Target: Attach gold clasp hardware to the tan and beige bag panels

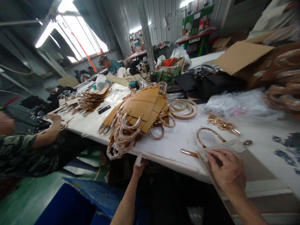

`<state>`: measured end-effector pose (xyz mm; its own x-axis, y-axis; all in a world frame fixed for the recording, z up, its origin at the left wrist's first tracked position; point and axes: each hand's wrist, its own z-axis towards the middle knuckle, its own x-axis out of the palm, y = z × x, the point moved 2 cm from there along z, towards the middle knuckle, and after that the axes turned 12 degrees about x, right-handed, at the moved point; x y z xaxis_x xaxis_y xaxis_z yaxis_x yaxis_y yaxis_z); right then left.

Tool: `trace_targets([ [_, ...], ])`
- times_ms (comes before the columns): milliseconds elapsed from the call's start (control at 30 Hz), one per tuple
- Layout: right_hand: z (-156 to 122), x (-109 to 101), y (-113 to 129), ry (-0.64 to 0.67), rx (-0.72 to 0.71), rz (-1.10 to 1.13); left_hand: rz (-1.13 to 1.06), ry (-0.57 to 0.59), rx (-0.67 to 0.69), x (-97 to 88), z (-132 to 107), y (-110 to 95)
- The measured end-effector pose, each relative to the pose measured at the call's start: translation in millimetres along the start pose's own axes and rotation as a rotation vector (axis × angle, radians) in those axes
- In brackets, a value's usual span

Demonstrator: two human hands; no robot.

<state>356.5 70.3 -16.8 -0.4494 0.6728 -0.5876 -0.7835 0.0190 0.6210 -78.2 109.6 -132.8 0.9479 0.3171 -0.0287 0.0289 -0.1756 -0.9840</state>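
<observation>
Below the table's front edge, my left hand (140, 165) is closed on a small white strip (139, 160), which looks like paper or tape. My right hand (227, 168) rests on a flat grey-beige bag panel (254, 164), its fingers bent and fingertips against a white patch near the upper left corner. A wrapped loop handle (209, 130) sticks out beyond the panel's far edge. Shiny metal-tipped tabs show at both sides of that edge, the left one (187, 152) on a tan strap. Left of the panel lies a pile of tan bag panels (142, 104) with plastic-wrapped handles.
Gold metal pieces (223, 124), a coiled beige strip (184, 109) and clear plastic bags (241, 103) lie on the white table (173, 156). Dark small parts (289, 147) sit at right. A cardboard box (246, 56) stands behind. A co-worker in camouflage (28, 150) works at left; a blue bin (89, 200) stands below.
</observation>
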Motion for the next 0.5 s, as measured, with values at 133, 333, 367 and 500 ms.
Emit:
trace_targets([
  [133, 0.2, -1.1, 1.7, 0.011, 0.024, 0.01, 0.18, 0.116, 0.005, -4.0, -14.4, 10.5],
  [333, 0.6, 2.1, -1.0, 0.022, 0.025, 0.028, 0.34, 0.152, -0.04, -17.1, -34.0, 21.2],
  [367, 0.8, 2.4, -1.0, 0.022, 0.03, 0.029, 0.355, 0.137, -0.038, -18.2, -36.7, 18.4],
  [500, 1.8, -3.9, 6.9, 0.021, 0.069, 0.052, 0.364, 0.099, -0.01, -16.1, -52.2, -2.1],
])
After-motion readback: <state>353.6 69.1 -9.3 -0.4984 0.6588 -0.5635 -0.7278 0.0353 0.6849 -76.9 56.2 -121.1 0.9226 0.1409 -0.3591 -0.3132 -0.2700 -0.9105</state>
